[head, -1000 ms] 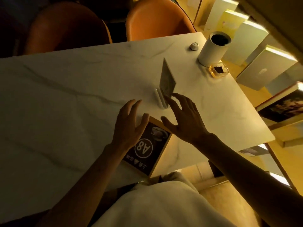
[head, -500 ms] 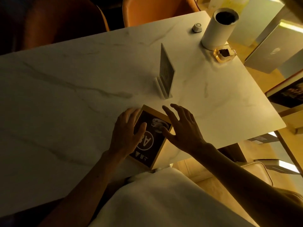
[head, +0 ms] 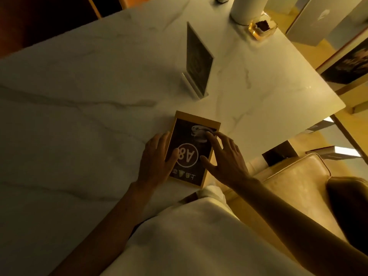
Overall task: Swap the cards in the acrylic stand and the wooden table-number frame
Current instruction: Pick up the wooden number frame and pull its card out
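The wooden table-number frame (head: pixel 196 118) lies flat near the front edge of the marble table (head: pixel 79 96), with a dark card (head: pixel 188 156) marked "A8" in it. My left hand (head: pixel 157 164) rests on the frame's left edge, thumb on the card. My right hand (head: pixel 225 158) has its fingers spread, fingertips touching the card's right side and top. The acrylic stand (head: pixel 198 62) stands upright farther back with a dark card in it, apart from both hands.
A white cylinder (head: pixel 247 8) and a small glass dish (head: pixel 262 28) stand at the far right corner. An orange chair (head: pixel 127 2) is behind the table. A cream seat (head: pixel 298 176) is at my right. Books lie on the shelf (head: pixel 346 62) to the right.
My right hand has pulled back from the acrylic stand onto the framed card. My left hand has slid down onto the frame's left edge. The view has tilted downward.
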